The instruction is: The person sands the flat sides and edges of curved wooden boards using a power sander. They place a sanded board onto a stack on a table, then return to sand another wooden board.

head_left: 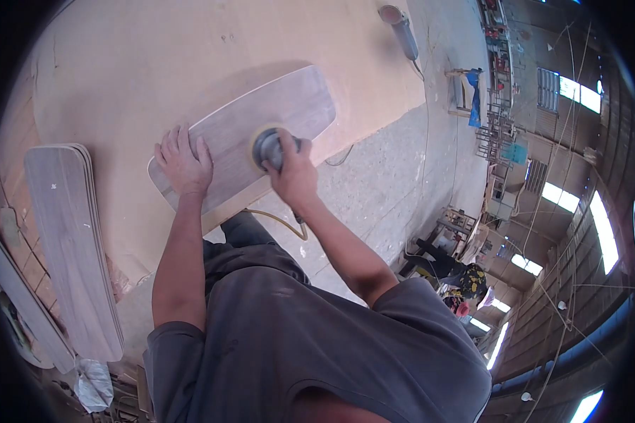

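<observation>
A wood-grain board (222, 151) with rounded ends lies flat on a large pale worktable (141, 56). My left hand (185, 163) rests on the board near its left end, palm down with the fingers stretched out. In my right hand (294, 176) is a round orbital sander (267, 146), held from above with its pad against the middle of the board. A yellow hose (279, 217) hangs by the table's near edge below the right wrist. The sander's underside is hidden.
An angle grinder (403, 37) lies near the table's far right edge, its cord trailing off. Several similar boards (70, 240) are stacked at left. Another person (466, 280) is farther off at right, near stands and equipment. A plastic bag (94, 384) hangs at lower left.
</observation>
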Demonstrator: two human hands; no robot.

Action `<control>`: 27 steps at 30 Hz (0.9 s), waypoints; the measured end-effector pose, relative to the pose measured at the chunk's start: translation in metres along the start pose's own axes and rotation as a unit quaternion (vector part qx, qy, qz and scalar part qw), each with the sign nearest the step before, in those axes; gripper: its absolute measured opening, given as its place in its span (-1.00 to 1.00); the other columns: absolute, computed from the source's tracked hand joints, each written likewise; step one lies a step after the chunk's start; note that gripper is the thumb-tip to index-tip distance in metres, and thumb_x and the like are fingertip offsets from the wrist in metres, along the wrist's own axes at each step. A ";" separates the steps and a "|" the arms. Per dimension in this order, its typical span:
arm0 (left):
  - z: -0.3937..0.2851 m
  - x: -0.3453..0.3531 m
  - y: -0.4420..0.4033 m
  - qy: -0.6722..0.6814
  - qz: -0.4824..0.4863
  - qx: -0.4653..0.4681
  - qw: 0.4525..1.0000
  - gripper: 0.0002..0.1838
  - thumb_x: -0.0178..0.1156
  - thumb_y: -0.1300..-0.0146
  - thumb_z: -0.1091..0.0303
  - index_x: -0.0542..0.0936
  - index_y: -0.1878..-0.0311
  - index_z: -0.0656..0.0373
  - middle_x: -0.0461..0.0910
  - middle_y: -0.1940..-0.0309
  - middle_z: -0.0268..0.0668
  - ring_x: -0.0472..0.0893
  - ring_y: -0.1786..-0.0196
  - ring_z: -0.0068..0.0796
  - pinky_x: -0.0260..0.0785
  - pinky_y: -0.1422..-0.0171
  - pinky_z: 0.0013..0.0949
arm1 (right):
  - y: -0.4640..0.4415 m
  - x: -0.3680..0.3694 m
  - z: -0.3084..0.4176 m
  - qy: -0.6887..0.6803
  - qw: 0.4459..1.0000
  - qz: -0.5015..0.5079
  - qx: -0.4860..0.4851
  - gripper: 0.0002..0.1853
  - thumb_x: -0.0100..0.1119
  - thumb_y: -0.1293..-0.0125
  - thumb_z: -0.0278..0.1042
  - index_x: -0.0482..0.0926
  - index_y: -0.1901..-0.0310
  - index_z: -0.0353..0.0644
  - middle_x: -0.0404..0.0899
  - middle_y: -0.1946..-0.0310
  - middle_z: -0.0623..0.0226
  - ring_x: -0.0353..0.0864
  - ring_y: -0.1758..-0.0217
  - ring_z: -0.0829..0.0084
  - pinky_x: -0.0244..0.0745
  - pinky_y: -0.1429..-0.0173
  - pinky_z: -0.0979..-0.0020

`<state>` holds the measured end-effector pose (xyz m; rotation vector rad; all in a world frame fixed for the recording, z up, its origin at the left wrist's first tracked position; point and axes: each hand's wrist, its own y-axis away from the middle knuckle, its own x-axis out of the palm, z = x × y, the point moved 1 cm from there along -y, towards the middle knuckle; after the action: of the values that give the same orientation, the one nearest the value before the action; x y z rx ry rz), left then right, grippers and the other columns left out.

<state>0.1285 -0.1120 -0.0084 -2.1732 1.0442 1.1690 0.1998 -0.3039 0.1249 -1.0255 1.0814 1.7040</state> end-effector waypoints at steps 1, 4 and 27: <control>0.000 -0.001 0.000 -0.002 0.003 -0.003 1.000 -0.46 0.08 -0.45 0.03 0.46 -0.40 0.06 0.45 -0.36 -0.15 0.29 -0.52 -0.16 -0.14 -0.68 0.13 | 0.004 -0.002 -0.010 -0.003 1.000 -0.006 0.000 -0.13 0.48 -0.18 -0.19 0.22 -0.49 0.06 0.34 -0.19 -0.19 0.63 -0.04 -0.26 0.61 -0.08 -0.02; -0.001 -0.002 0.002 -0.004 0.011 -0.002 1.000 -0.45 0.06 -0.46 0.02 0.44 -0.42 0.05 0.44 -0.37 -0.14 0.29 -0.52 -0.18 -0.15 -0.68 0.11 | -0.028 -0.017 -0.044 -0.009 0.990 -0.072 0.117 -0.12 0.47 -0.18 -0.16 0.21 -0.49 0.07 0.35 -0.18 -0.20 0.63 -0.04 -0.26 0.61 -0.10 -0.03; -0.002 0.003 -0.001 0.010 -0.022 0.015 1.000 -0.46 0.11 -0.41 0.08 0.46 -0.38 0.12 0.46 -0.34 -0.14 0.33 -0.48 -0.11 -0.13 -0.64 0.18 | -0.214 -0.020 -0.082 0.002 0.986 -0.064 0.157 -0.09 0.44 -0.10 -0.05 0.20 -0.46 -0.03 0.39 -0.19 -0.34 0.62 -0.10 -0.23 0.57 -0.23 0.02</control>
<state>0.1313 -0.1139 -0.0097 -2.1774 1.0110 1.1075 0.4210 -0.3287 0.0684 -0.8754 1.2143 1.3772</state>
